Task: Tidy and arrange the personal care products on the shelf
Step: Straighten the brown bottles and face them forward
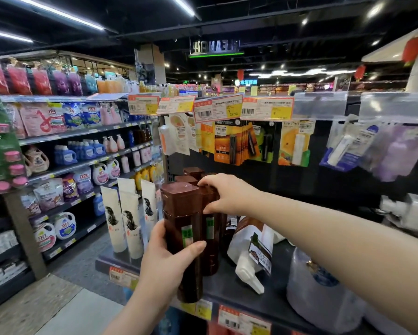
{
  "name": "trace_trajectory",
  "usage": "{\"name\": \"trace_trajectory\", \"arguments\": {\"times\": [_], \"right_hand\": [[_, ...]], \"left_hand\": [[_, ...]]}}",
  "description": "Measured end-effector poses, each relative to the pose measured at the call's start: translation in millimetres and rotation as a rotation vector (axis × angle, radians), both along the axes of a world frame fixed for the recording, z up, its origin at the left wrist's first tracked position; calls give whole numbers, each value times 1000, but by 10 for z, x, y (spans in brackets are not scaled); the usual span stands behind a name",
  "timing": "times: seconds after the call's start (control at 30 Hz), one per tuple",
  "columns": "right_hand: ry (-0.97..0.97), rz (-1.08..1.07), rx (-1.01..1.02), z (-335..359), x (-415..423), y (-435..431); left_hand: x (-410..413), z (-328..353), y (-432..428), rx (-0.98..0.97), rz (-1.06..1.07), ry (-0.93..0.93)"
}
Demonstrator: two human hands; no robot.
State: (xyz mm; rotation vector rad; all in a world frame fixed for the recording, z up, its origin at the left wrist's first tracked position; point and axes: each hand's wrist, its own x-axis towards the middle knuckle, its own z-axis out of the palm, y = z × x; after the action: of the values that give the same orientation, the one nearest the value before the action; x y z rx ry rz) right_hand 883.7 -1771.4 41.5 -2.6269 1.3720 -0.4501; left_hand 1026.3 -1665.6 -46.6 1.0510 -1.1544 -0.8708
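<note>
A row of tall brown bottles with brown caps stands on the dark shelf (242,292), running from front to back. My left hand (169,259) wraps around the front brown bottle (182,213) near the shelf's front edge. My right hand (227,193) grips the cap of the second brown bottle (211,240) just behind it. More brown caps (191,174) show further back. A white pump bottle (248,252) with a brown label lies tipped over to the right of the row.
White tubes (128,218) with a hair picture stand left of the brown bottles. A clear round container (321,291) sits at the front right. Hanging lip balm cards (237,141) and price tags (217,108) are overhead. Detergent shelves (65,151) line the aisle at left.
</note>
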Motion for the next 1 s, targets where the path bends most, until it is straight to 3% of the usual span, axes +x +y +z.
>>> {"name": "trace_trajectory", "arguments": {"times": [0.47,0.6,0.67,0.73,0.83,1.0], "right_hand": [[5,-58,-35,16,-71,-82],[-267,2,-183,148,-143,53],[-391,23,-19,178,-155,141],[-338,47,131,142,-152,228],[-160,90,85,58,-128,262],[-174,55,52,31,-80,250]], "left_hand": [[-47,-93,-79,-16,-5,-30],[-136,-171,-193,-4,-12,-65],[-191,-231,-262,22,1,-70],[-230,-288,-324,40,0,-72],[-254,-325,-410,47,5,-86],[-248,-331,-475,50,36,-156]]}}
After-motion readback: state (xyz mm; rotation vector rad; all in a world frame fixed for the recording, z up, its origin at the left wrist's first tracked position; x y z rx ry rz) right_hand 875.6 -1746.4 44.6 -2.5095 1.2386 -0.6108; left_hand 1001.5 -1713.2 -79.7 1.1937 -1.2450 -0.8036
